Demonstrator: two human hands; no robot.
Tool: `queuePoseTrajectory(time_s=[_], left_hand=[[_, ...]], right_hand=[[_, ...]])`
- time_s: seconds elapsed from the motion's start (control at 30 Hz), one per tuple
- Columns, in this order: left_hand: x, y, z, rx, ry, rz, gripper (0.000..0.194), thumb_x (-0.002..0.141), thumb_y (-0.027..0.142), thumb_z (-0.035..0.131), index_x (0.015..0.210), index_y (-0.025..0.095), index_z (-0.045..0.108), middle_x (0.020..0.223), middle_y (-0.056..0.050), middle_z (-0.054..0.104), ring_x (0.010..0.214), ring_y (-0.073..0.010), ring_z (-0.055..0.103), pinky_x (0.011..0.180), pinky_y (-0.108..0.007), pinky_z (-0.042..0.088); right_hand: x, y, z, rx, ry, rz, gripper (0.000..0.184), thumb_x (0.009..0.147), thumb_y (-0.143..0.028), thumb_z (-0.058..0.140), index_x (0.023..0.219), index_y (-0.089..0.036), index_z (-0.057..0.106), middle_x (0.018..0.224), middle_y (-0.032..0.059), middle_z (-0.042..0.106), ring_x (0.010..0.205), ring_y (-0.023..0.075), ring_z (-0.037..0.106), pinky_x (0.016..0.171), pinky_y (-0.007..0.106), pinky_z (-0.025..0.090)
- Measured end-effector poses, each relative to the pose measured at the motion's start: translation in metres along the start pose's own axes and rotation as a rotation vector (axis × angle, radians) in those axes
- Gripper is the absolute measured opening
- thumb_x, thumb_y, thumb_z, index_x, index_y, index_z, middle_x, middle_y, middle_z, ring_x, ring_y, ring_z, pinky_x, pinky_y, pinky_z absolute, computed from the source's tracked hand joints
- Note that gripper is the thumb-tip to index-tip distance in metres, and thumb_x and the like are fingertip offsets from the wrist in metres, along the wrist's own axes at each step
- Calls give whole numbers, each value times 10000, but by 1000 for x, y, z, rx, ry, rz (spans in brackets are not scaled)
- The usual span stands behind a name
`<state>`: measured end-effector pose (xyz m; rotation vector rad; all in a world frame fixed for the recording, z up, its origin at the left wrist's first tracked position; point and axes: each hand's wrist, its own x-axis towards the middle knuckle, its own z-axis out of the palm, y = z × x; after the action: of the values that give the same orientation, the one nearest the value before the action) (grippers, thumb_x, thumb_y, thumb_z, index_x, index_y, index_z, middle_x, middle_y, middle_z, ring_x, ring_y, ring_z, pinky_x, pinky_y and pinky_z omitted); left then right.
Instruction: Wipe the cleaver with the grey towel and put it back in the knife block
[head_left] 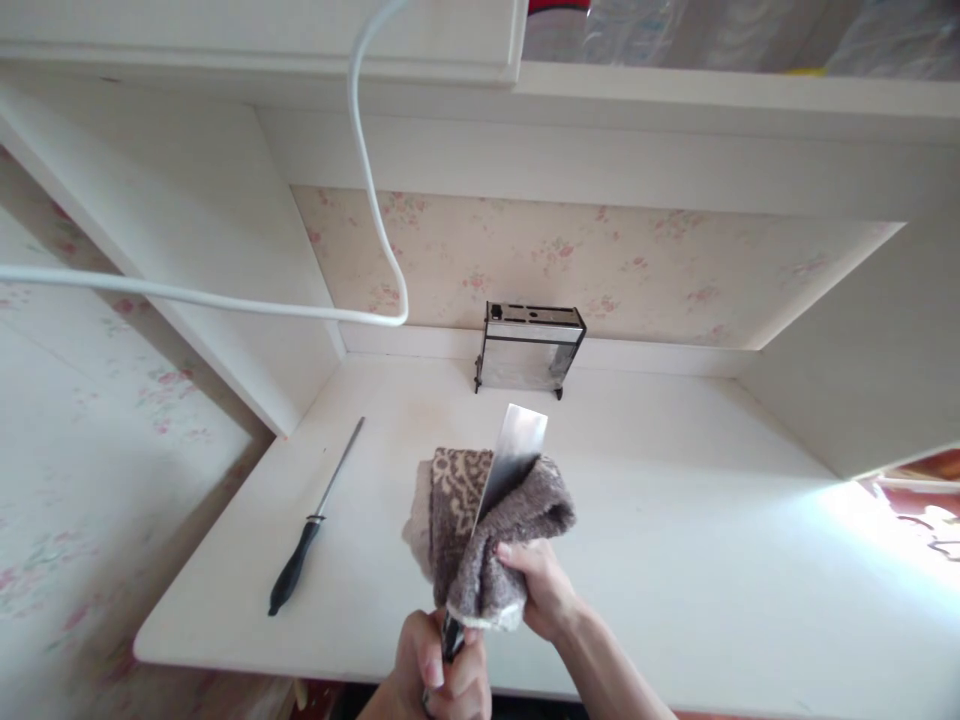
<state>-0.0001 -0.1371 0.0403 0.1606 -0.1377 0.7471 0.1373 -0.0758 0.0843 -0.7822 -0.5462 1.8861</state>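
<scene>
Cleaver (shiny blade) w/ towel wrap

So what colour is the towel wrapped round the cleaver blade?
The towel is grey-brown, with a cream patterned side; the head view shows it best.

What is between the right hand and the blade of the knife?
The brown towel lies between them. The right hand grips the towel, which is folded around the knife, so the fingers do not touch the metal. The left hand holds the handle directly, with nothing between.
</scene>
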Motion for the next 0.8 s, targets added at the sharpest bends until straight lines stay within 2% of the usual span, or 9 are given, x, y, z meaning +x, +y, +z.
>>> queuePoseTrajectory(time_s=[0.07,0.13,0.23,0.33,0.47,0.63,0.8], left_hand=[[1,-2,-4,2,49,39,161,595,260,604,700,188,506,358,90,346,224,-43,175,326,-212,143],[2,-3,-4,80,182,107,199,624,288,648,682,178,492,417,86,364,272,-34,224,354,-212,176],[4,-3,-1,399,446,172,372,718,449,704,681,166,465,504,69,408,359,-30,325,405,-205,238],[8,0,2,667,590,163,531,742,672,619,697,186,409,523,87,381,349,-19,276,386,-199,218],[12,10,13,713,647,21,625,729,810,454,836,195,447,495,125,318,335,-18,164,371,-188,174],[10,21,32,823,658,-217,570,771,774,437,818,206,445,497,123,311,349,-22,163,371,-181,192],[2,20,40,823,674,-308,543,795,759,413,789,216,425,493,120,293,348,-24,160,360,-176,178]], right_hand=[[-2,-2,13,-95,-21,28,394,542,-214,883,886,-129,712,870,97,742,814,265,703,774,385,564],[-3,-6,17,-179,6,-4,396,575,-183,865,933,-122,708,950,105,738,844,259,696,782,376,563],[-2,-10,13,-253,83,-70,408,599,-163,848,978,-128,703,965,97,739,860,258,693,773,366,566],[1,-13,5,-261,147,-116,396,598,-160,844,966,-128,701,940,90,744,850,260,697,758,359,572],[7,-25,-3,-176,229,-163,425,583,-146,844,981,-135,695,938,79,747,825,250,706,728,337,578],[18,-51,-18,-121,322,-244,500,567,-171,854,1036,-141,683,910,73,749,777,257,712,693,351,587],[22,-69,-27,-94,378,-349,568,566,-186,857,1100,-159,664,929,61,743,788,248,709,677,332,594]])
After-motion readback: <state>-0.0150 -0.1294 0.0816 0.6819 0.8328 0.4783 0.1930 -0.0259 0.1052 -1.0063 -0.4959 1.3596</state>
